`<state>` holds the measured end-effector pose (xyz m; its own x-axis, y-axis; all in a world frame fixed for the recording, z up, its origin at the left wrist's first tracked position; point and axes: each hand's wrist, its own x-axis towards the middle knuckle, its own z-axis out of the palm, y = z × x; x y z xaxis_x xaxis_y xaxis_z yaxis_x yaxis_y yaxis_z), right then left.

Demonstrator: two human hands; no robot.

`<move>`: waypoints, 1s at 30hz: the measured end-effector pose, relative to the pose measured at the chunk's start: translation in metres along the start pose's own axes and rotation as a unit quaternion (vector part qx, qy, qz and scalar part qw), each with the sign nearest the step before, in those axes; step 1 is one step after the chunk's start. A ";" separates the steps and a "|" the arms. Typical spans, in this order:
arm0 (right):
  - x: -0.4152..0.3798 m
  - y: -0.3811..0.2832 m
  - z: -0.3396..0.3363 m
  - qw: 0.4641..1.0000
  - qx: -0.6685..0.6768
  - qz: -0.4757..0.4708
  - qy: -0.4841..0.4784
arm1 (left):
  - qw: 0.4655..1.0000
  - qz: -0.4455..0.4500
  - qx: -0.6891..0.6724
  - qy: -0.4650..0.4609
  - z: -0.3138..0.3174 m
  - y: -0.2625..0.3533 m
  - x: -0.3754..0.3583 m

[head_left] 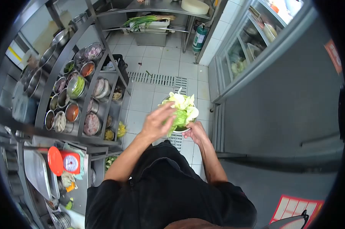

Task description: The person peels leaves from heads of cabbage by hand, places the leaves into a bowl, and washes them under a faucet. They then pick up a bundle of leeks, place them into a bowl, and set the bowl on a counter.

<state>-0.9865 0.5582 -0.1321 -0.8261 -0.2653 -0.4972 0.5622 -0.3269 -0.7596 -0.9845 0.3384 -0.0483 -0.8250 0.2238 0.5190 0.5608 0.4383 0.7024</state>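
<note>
In front of my body is a metal bowl (pixel 181 131) heaped with pale green leaves (pixel 182 110) that look like cabbage or lettuce. My right hand (pixel 196 132) grips the bowl's near right rim, the thumb over the edge and the fingers below. On the left side of the heap is my left hand (pixel 157 121), its fingers stretched out over the leaves and its thumb apart from them. Only part of the bowl's rim shows beneath the leaves and the left hand.
Left stands a metal shelf rack (pixel 83 126) with several bowls of cut food, above a red scale (pixel 70 162). Right is a grey fridge door (pixel 275 110). Ahead, a green cylinder (pixel 199 38) stands beside a steel table (pixel 149 7); a floor drain grate (pixel 151 79) crosses the tiles.
</note>
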 end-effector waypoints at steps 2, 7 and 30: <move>0.049 -0.036 0.006 1.000 -0.016 0.021 0.003 | 0.994 -0.065 0.034 0.081 -0.011 -0.046 0.034; 0.192 -0.112 0.030 0.996 -0.051 0.055 -0.055 | 0.897 -0.361 -0.191 0.169 -0.014 -0.196 0.114; 0.815 -0.433 0.235 0.938 -0.269 0.102 -0.192 | 0.608 -0.393 -0.615 0.313 -0.134 -0.646 0.555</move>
<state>-1.8943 0.2708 -0.1100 -0.5708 -0.6134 -0.5459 0.5209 0.2434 -0.8182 -1.7954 0.0624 -0.1488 -0.8995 -0.1782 -0.3989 -0.0430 -0.8724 0.4869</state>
